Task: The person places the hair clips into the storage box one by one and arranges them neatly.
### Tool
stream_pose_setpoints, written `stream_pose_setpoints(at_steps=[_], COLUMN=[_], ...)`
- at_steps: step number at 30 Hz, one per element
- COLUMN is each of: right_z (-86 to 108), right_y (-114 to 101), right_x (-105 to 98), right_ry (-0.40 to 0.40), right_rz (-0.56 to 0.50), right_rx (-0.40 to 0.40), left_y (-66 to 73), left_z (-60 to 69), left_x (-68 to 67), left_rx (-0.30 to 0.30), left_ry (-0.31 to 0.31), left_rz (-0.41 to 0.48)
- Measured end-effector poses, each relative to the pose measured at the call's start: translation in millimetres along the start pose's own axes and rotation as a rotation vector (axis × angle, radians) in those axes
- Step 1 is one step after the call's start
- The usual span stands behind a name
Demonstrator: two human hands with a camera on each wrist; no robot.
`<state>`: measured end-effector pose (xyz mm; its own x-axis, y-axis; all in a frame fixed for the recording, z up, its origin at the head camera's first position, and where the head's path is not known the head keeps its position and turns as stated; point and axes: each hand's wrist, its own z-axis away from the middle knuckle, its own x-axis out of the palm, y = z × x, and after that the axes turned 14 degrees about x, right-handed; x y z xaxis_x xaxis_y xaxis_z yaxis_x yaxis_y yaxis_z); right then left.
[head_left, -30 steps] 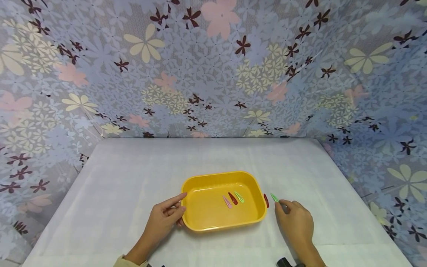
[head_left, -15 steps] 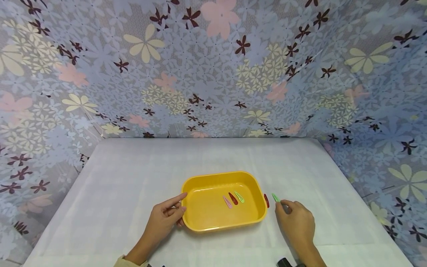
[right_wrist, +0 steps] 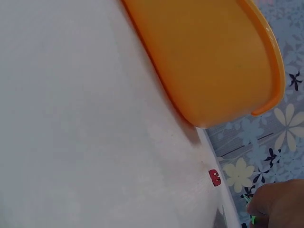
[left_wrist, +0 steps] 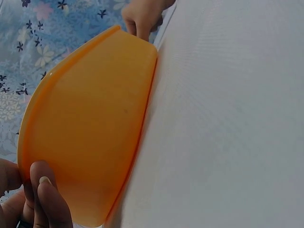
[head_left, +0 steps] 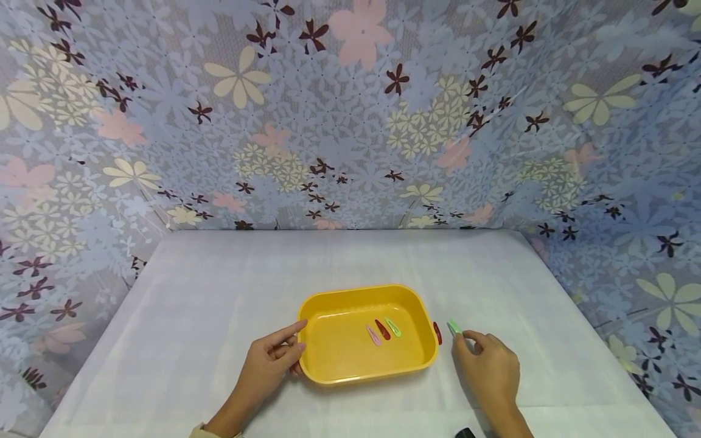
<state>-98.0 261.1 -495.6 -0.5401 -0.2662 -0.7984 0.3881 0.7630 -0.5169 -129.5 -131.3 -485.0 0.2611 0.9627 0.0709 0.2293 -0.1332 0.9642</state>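
My left hand (head_left: 271, 360) grips the left rim of a yellow plastic tray (head_left: 339, 353), thumb and fingers on either side of the edge. The left wrist view shows those fingers (left_wrist: 47, 197) against the tray's outer wall (left_wrist: 90, 109). Right of the tray, my right hand (head_left: 489, 368) pinches the near end of a green snap hair clip (head_left: 454, 326) close to the tabletop. Between tray and hand lies a red hair clip (head_left: 437, 333), beside the tray's right wall. Inside the tray rest a pink clip (head_left: 373, 335), a red clip (head_left: 382, 330) and a light green clip (head_left: 393, 327).
A white cloth (head_left: 230, 274) covers the table under the tray. Flower-patterned fabric (head_left: 350, 121) hangs behind the table and along both sides. A dark object (head_left: 465, 433) shows at the bottom edge near my right wrist.
My right hand has shifted slightly to the right with the green hair clip, away from the red one. The left hand keeps its grip on the tray. The head view has tilted a little.
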Motion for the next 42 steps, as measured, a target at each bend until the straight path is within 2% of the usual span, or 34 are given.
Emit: stream_pose_setpoints(at_steps=[5, 14, 20, 24, 30, 42], right_z=[-0.4, -6.9, -10.9, -5.9, 2.8, 17.0], right_y=[-3.0, -12.2, -31.2, -57.8, -93.0, -125.4], right_x=[-5.6, -17.1, -24.5, -28.9, -27.7, -7.8], right_ry=[0.066, 0.222, 0.291, 0.277, 0.244, 0.22], right_rz=[-0.038, -0.14, -0.219, -0.298, -0.349, -0.403], right_rx=[-0.05, -0.206, -0.235, -0.254, -0.314, -0.416], left_y=[1.3, 2.6, 1.9, 1.3, 0.3, -1.9], left_z=[-0.6, -2.1, -1.6, -1.5, -2.7, -1.2], left_x=[-0.6, -0.7, -2.1, -3.0, -2.3, -3.9], left_rx=[0.011, 0.024, 0.026, 0.035, 0.038, 0.042], left_ry=[-0.018, -0.03, -0.038, -0.037, -0.034, -0.037], left_rz=[-0.005, -0.016, -0.016, -0.018, -0.013, -0.016])
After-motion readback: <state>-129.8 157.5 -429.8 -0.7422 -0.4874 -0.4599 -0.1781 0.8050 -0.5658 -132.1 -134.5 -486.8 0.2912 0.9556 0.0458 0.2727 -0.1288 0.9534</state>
